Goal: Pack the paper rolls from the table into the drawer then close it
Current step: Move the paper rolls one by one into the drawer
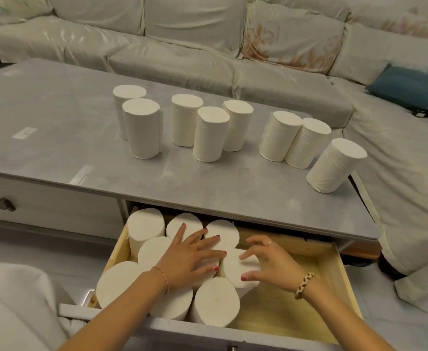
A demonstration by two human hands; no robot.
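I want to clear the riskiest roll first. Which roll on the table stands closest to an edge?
The lone roll at the table's right end, standing by the corner; the other seven stand in clusters farther in.

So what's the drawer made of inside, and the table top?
The open pale drawer looks like bare light wood inside: yellowish, matte, with faint grain lines. The grey table top looks like polished stone or a stone-look laminate: cloudy mottling and shiny reflections. Which one, I cannot tell.
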